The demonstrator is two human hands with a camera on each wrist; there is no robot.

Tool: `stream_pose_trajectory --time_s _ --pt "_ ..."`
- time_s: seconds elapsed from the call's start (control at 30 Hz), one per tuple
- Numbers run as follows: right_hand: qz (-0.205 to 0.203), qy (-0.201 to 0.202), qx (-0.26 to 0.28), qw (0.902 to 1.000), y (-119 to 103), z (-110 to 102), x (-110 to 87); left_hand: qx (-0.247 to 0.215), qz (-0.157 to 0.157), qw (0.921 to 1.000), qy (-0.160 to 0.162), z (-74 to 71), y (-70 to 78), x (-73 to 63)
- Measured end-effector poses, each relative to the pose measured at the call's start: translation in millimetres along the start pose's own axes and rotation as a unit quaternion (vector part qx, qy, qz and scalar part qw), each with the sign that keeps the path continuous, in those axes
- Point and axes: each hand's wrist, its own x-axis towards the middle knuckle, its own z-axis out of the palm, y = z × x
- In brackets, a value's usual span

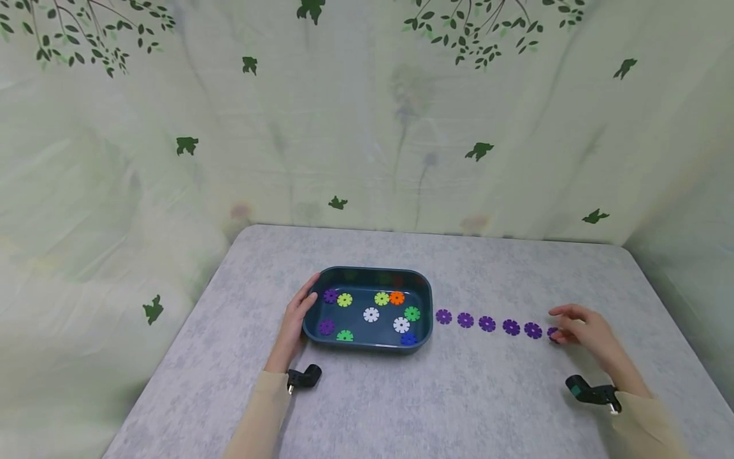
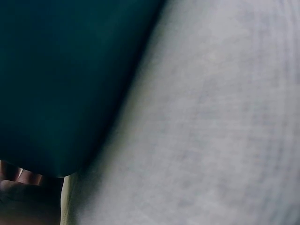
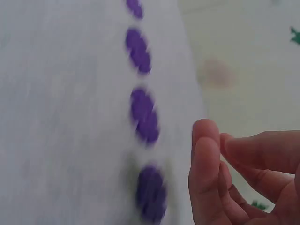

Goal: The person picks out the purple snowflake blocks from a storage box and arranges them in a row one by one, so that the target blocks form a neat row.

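My left hand (image 1: 295, 320) grips the left end of a dark teal tray (image 1: 367, 347), its thumb over the rim. In the left wrist view the tray's outer wall (image 2: 65, 89) fills the upper left, and some fingers (image 2: 29, 178) show beneath its corner. Flower-shaped notched discs lie in the tray, among them a white disc (image 1: 371, 314), an orange disc (image 1: 397, 298) and a blue disc (image 1: 409, 339). Over the right end of a row of purple discs (image 1: 487, 324) is my right hand (image 1: 585, 331), fingers loosely bent with nothing between them. Its fingers partly cover the last purple disc (image 1: 552, 333).
The row of purple discs runs rightward from the tray's right side across the grey mottled table (image 1: 436, 408). Behind the table's far edge hangs a pale curtain (image 1: 355, 127) with leaf prints. A small black camera (image 1: 306, 376) sits on the left wrist.
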Motion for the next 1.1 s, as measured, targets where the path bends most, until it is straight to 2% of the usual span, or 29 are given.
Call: stream_pose_trajectory --time_s 0.17,0.33,0.43,0.8,0.97,1.1 --pt "-0.041 -0.033 0.066 0.9964 -35.6 15.8 10.0 -0.002 -0.004 1.0 0.003 0.8 0.2 -0.1" --pt "-0.07 -0.088 0.14 0.9838 -74.1 43.4 19.3 -0.001 -0.006 1.0 0.003 1.6 -0.8 1.1" --pt "-0.081 -0.118 0.164 0.9761 -95.6 64.8 25.7 0.002 -0.005 1.0 0.003 2.0 -0.9 1.7" --pt "-0.101 -0.229 0.196 0.9481 -168.2 162.6 44.0 0.0 -0.009 0.9999 0.005 1.7 2.2 0.8" --pt "-0.112 -0.269 0.206 0.9342 -188.7 210.9 45.9 -0.012 -0.018 0.9998 0.003 0.8 4.1 0.1" --pt "-0.103 -0.289 0.205 0.9296 -199.7 245.8 47.2 -0.014 -0.022 0.9996 -0.005 2.0 14.1 -2.8"
